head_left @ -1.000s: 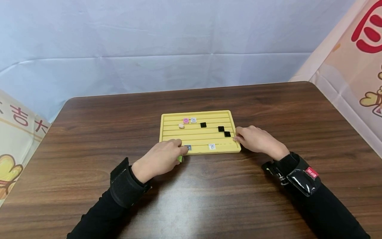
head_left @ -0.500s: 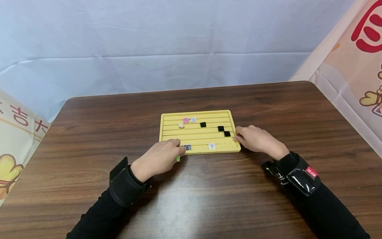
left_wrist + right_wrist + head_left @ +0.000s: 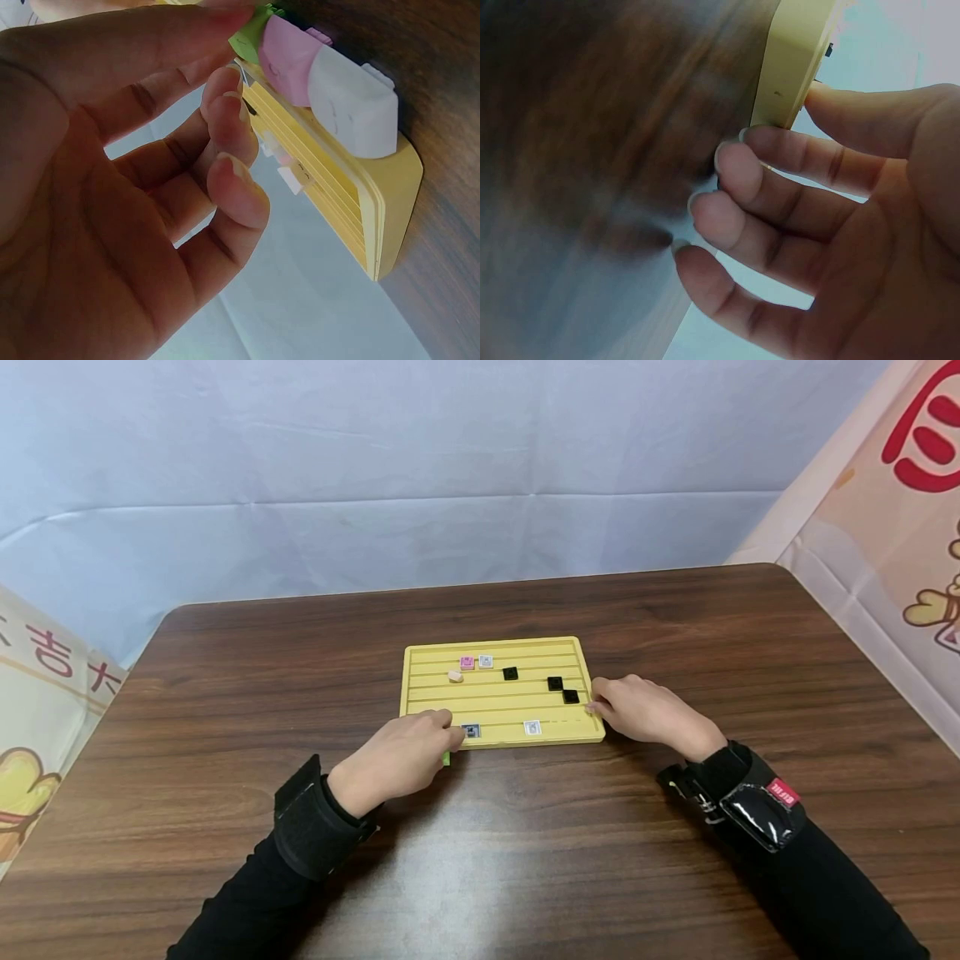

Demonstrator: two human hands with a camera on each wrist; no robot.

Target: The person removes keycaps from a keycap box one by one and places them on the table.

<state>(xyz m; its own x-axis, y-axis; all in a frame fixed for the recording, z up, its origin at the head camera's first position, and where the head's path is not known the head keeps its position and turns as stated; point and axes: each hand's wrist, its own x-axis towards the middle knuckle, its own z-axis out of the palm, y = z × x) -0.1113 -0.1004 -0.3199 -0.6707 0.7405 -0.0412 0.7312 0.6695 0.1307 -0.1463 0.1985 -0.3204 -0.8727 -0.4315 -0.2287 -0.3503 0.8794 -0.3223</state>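
Note:
A yellow ridged tray (image 3: 502, 703) lies on the table. At its near left edge my left hand (image 3: 401, 756) pinches a small green keycap-like block (image 3: 251, 34) between thumb and finger. Beside it along the same edge sit a pink block (image 3: 287, 60) and a white block (image 3: 352, 101), both hidden under the hand in the head view. Thumb and index finger of my right hand (image 3: 648, 714) grip the tray's right edge, its other fingers curving below the rim. A dark blue tile (image 3: 471, 731) lies in the front row, close to the left fingertips.
Other small pieces lie in the tray: a pink one (image 3: 467, 662), a white one (image 3: 486, 662), a cream one (image 3: 455, 677), several black ones (image 3: 555, 683) and a white one in front (image 3: 532, 727). Brown wooden table (image 3: 525, 852) surrounds it; a pale cloth (image 3: 450, 468) hangs behind.
My left hand has shifted slightly left with the green block, uncovering more of the dark blue tile. My right hand and the tray have stayed almost still.

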